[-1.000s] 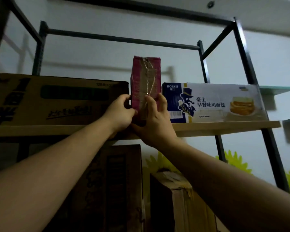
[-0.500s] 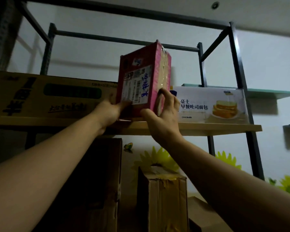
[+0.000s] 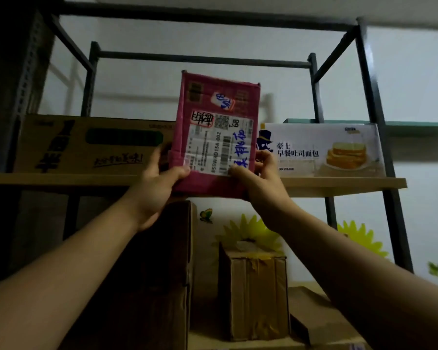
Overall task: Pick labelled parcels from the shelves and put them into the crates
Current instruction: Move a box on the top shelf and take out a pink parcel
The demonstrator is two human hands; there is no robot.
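Note:
A pink parcel with a white shipping label and blue handwriting is held upright in front of the upper wooden shelf, its broad labelled face turned toward me. My left hand grips its lower left corner, thumb on the front. My right hand pinches the lower right corner, thumb on the label. The parcel's bottom edge hangs at about shelf level. No crate is in view.
On the upper shelf a long brown carton lies at the left and a white bread box at the right. Below stand a tall dark carton and a taped brown box. Black metal uprights frame the rack.
The pink parcel has come out from between the two shelf boxes and turned so its label faces me. Both hands have shifted to its lower corners.

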